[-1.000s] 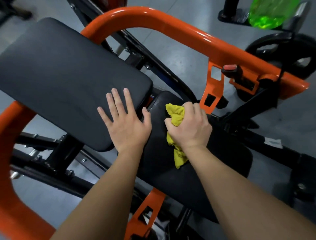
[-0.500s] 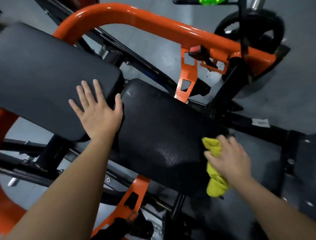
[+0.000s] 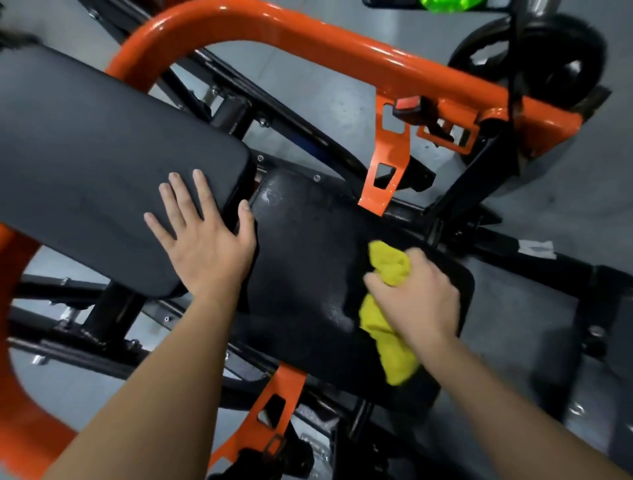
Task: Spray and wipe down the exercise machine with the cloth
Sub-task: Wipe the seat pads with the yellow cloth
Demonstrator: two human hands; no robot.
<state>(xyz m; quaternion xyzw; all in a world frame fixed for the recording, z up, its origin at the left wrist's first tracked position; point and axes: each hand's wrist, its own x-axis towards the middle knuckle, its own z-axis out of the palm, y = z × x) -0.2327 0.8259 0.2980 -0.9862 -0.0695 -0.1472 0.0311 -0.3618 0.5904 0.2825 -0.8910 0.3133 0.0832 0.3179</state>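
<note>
Head camera, looking down. Wraps curled fingers of the right hand [image 3: 416,298] round a bunched yellow cloth [image 3: 390,270], knuckles up, a firm grip. Presses that cloth onto the black seat pad [image 3: 301,246], close to the pad's rounded right-hand corner, with a loose tail of fabric trailing back beneath the wrist toward the near edge. Lays the left hand [image 3: 205,240] flat and wide open, holding nothing: four fingers spread across the lower corner of the larger black back pad [image 3: 102,164], thumb dropped into the gap between the two pads. Leaves a broad stretch of seat pad between the hands, glistening wet near its top-left corner and just left of the cloth.

Beyond the seat, picks out an orange bracket [image 3: 390,161] rising to the curved orange frame tube [image 3: 308,37], a small red tab [image 3: 406,102] beside it. Catches a black wheel [image 3: 561,68] at top right and a sliver of bright green bottle [image 3: 445,4] at the very top edge, well apart from both hands. Shows grey floor [image 3: 565,205] underneath, a white tape patch [image 3: 536,248] on the black base bar to the right. Blurs slightly around the right hand.
</note>
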